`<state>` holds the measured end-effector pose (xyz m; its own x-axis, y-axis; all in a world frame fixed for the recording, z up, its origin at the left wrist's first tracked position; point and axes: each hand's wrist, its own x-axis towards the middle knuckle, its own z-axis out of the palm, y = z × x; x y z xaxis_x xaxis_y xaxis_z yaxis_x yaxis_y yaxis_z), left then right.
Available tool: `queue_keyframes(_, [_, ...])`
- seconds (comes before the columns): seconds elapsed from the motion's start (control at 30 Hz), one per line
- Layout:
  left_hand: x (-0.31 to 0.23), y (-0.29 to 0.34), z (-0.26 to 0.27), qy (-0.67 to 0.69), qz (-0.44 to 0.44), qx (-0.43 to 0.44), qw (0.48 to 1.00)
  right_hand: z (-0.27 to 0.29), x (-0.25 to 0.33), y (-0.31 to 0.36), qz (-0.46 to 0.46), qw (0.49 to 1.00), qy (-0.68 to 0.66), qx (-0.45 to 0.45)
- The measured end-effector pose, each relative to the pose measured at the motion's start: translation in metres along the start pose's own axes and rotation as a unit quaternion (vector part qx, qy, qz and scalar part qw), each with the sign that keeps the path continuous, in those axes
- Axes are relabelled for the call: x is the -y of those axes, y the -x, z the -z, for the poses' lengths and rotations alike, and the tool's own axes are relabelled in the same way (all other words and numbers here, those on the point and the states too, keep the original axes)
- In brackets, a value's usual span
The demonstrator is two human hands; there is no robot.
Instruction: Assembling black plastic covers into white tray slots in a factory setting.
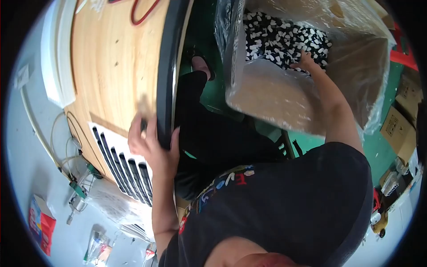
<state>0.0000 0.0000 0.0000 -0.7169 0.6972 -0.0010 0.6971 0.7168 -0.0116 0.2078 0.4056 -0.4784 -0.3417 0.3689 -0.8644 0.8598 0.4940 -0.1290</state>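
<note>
My left hand is bent over the dark edge of the wooden table, thumb toward the edge. A small black piece shows between its fingers; its exact kind is too small to make out. Beside that wrist lies a white sheet with rows of long black strips. On my right, a big carton lined with clear plastic holds a heap of small black and white pieces. My right hand reaches down into this heap, thumb and fingers apart, fingertips partly hidden among the pieces.
A red looped handle lies at the table's far end. White strips run along its left side. Cables and a plastic-wrapped bundle are near the left edge. Cardboard boxes stand on the green floor at right.
</note>
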Motion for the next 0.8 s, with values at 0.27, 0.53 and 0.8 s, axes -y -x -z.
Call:
queue_keyframes(0.27, [-0.013,-0.018,-0.051,0.029,0.010,-0.031,0.999,0.003,0.013,-0.096,0.012,0.996,0.046,-0.072])
queue_keyframes(0.53, [-0.013,-0.015,-0.048,0.036,0.025,-0.013,0.999,-0.018,0.046,-0.113,-0.026,0.999,0.021,-0.029])
queue_keyframes(0.8, [-0.012,-0.016,-0.049,0.025,0.021,-0.020,0.999,-0.023,0.072,-0.096,-0.032,0.995,0.076,-0.064])
